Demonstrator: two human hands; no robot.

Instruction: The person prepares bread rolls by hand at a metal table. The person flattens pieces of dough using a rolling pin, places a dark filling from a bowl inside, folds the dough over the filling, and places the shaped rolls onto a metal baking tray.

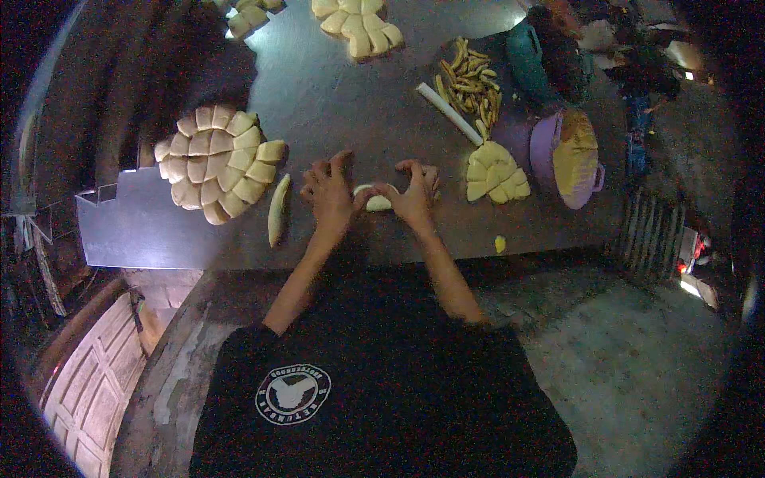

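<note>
My left hand (335, 191) and my right hand (410, 191) are around a small pale dough piece (376, 203) on the grey tabletop (199, 247), both thumbs on it and the other fingers curled and spread outward. A long pale piece (278, 209), like a banana or dough roll, lies left of my left hand. A big cluster of cut dough pieces (215, 159) sits farther left. To the right are a smaller group of cut dough (496, 175), a white rolling rod (450, 115) and a pile of banana-like strips (474, 84).
A purple tub (542, 151) with yellow contents stands at the right, a teal container (526, 60) behind it. More cut dough (355, 24) lies at the back. A small yellow scrap (500, 243) is near the front edge. A pale panelled door (88, 382) shows at lower left.
</note>
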